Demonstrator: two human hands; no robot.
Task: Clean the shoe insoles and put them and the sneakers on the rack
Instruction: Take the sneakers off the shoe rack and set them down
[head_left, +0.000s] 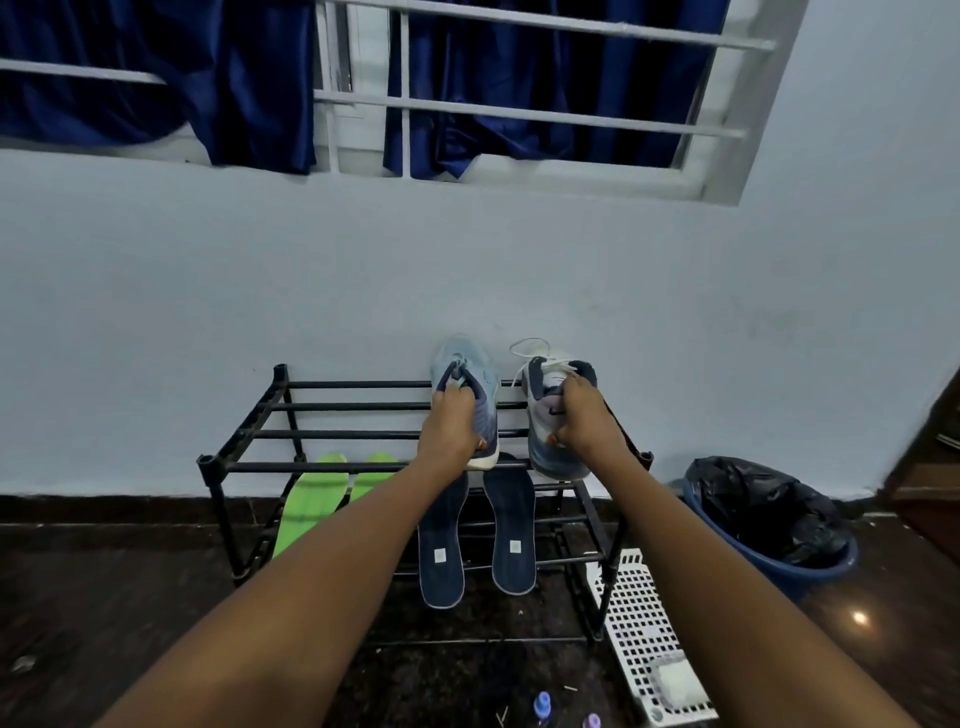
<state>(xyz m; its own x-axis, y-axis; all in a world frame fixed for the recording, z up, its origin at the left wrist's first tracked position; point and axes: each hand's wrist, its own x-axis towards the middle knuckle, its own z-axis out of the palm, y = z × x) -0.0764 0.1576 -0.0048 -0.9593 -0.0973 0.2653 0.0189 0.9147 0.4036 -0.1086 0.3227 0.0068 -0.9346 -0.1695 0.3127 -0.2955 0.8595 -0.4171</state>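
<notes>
Item: two sneakers, toes toward the wall, on rack (332, 466) top tier. Left hand (448, 435) gripped left sneaker (470, 374); right hand (584, 422) gripped right sneaker (545, 447). Insoles (511, 530) lay beneath.

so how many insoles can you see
4: left green insole and right green insole sit at left in the rack; left navy insole and right navy insole lie on its lower shelf. Arms may hide more.

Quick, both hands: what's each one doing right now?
Left hand: grips the light blue sneaker at its opening.
Right hand: grips the white-laced sneaker at its opening.
</notes>
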